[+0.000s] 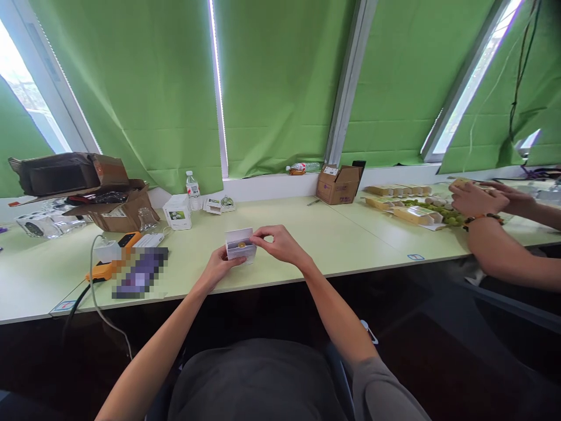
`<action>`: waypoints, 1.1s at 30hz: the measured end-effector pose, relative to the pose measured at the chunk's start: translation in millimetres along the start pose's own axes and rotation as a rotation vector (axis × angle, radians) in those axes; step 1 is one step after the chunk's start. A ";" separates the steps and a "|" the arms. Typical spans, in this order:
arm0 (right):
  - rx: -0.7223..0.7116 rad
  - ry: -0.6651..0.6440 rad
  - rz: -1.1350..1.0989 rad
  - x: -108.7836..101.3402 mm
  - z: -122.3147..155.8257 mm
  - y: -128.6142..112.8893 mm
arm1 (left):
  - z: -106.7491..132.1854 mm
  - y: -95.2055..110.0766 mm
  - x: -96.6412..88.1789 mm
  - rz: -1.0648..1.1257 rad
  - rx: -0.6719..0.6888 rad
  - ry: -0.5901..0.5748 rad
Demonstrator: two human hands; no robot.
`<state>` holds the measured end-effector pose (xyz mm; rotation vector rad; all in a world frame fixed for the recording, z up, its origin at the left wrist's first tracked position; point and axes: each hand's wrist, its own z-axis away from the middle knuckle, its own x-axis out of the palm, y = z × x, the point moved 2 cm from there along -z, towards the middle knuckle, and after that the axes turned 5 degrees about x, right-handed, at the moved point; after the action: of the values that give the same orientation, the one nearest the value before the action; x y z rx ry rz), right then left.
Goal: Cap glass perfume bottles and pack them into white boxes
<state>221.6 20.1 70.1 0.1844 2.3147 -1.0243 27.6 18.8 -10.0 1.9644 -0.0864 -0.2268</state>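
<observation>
A small white box [241,248] with its lid flap raised is held just above the table's front edge. Something round and yellowish shows inside it, too small to name. My left hand [217,266] grips the box from the left and below, thumb across its front. At the upper right corner, my right hand [280,242] pinches the box's edge between thumb and fingers. Behind the box, flat white printed packaging [220,204] lies on the table, near a white carton [177,212] and an upright plastic bottle [191,186].
On the left are an orange power strip [103,271], a blurred-out purple item [142,275] and torn cardboard boxes [116,213]. A brown box [338,185] and a lying bottle [304,168] stand by the window. Another person's hands [480,199] work over yellow cartons [416,215] at right.
</observation>
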 end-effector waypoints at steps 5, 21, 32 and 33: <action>-0.014 -0.005 0.055 -0.2 -0.3 1.1 | -0.3 1.0 0.0 0.003 0.021 0.002; -0.012 -0.026 0.116 8.9 -2.9 8.7 | 5.3 29.7 -15.9 -0.564 0.522 0.164; -0.032 0.040 0.059 8.5 -3.4 6.6 | 2.6 33.3 -20.1 -0.263 0.307 0.191; -0.037 0.066 0.057 7.8 -3.5 6.7 | 2.0 32.8 -20.3 -0.243 0.306 0.190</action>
<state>216.0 26.4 63.3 0.2723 2.3717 -0.9600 8.9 7.4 21.8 2.2914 0.2565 -0.1912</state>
